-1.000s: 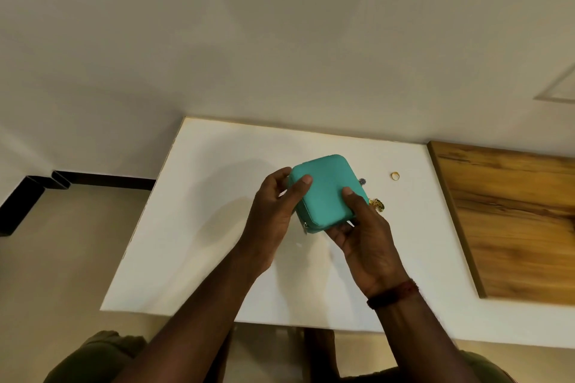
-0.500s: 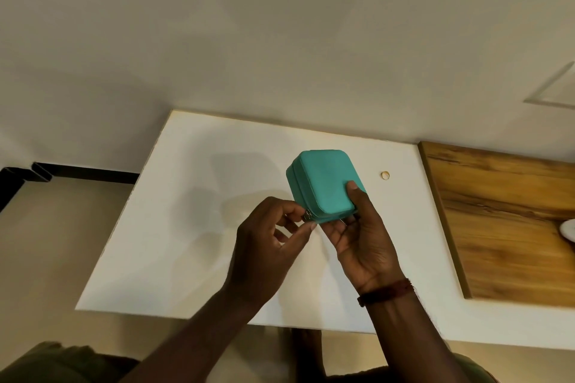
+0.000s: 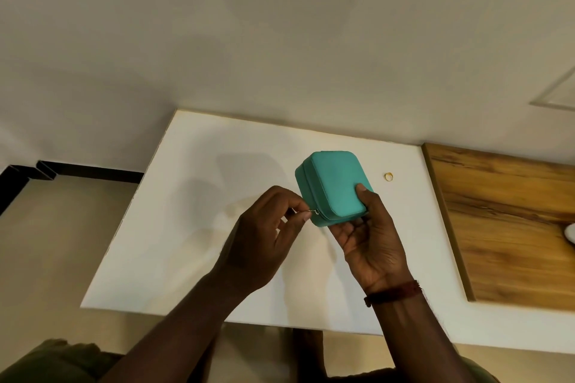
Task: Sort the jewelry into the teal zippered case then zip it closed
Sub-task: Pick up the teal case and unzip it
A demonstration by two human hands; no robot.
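White tabletop (image 3: 217,165) fills the middle, with a wooden panel (image 3: 513,227) along its right side. Held tilted above the table, the teal zippered case (image 3: 334,183) has its lid down, so its contents are hidden. The right hand (image 3: 370,239) grips its near right corner, thumb on the lid, and the left hand (image 3: 264,239) pinches the metal zipper pull (image 3: 314,212) at its near left corner. One small gold ring (image 3: 388,176) lies on the table just right of the case.

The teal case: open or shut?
Shut: on the teal case the lid lies flat on the base, with no gap along the visible seam. The left hand pinches the zipper pull at its near corner.
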